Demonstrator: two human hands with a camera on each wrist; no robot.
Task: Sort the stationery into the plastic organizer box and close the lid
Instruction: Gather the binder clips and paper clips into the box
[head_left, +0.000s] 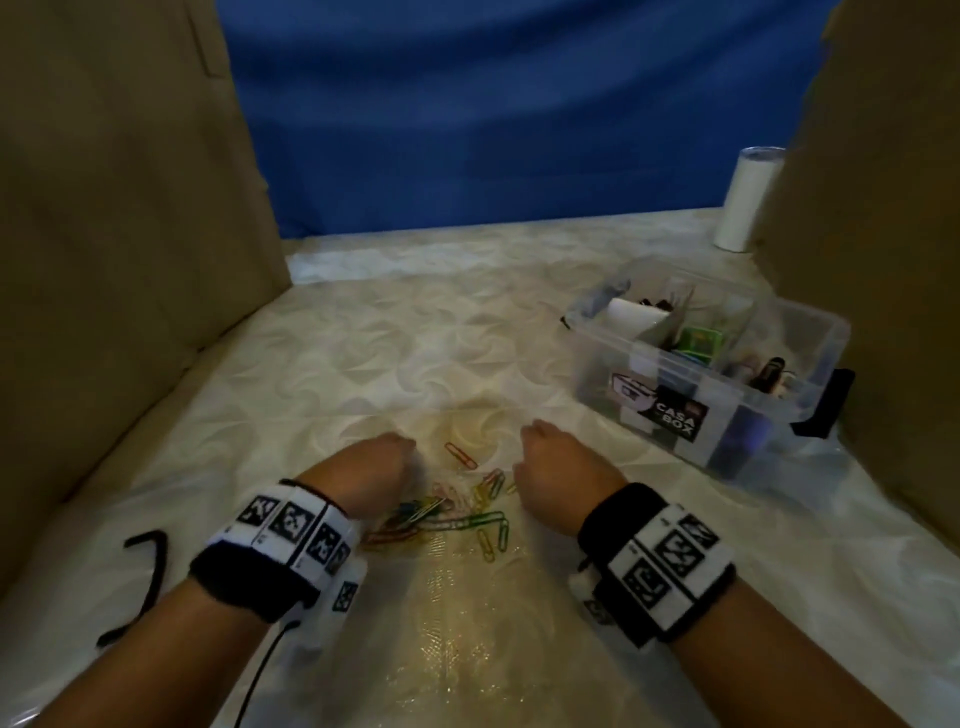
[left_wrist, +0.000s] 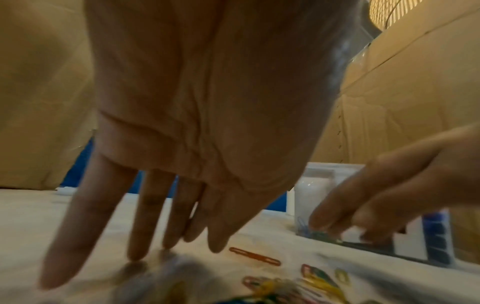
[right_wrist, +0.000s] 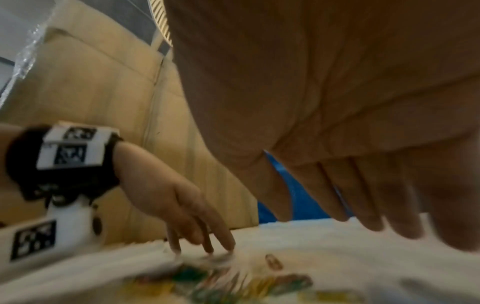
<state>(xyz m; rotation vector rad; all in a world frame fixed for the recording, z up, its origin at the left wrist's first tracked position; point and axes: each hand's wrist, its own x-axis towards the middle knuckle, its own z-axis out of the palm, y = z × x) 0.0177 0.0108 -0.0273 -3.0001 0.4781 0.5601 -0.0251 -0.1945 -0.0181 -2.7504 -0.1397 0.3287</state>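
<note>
Several coloured paper clips (head_left: 457, 514) lie in a loose pile on the table, with one orange clip (head_left: 461, 455) (left_wrist: 254, 256) a little beyond them. My left hand (head_left: 384, 462) (left_wrist: 182, 205) reaches down at the pile's left side, its fingers straight and their tips on the table, holding nothing. My right hand (head_left: 550, 457) (right_wrist: 350, 195) hovers at the pile's right side, fingers pointing down and holding nothing. The clear plastic organizer box (head_left: 753, 431) stands open at the right, with stationery in its compartments. Both wrist views are blurred.
Cardboard walls stand at the left (head_left: 119, 208) and right (head_left: 883, 260), with a blue cloth (head_left: 493, 130) behind. A white cylinder (head_left: 745, 200) stands at the back right. A black cable (head_left: 150, 577) lies near my left forearm.
</note>
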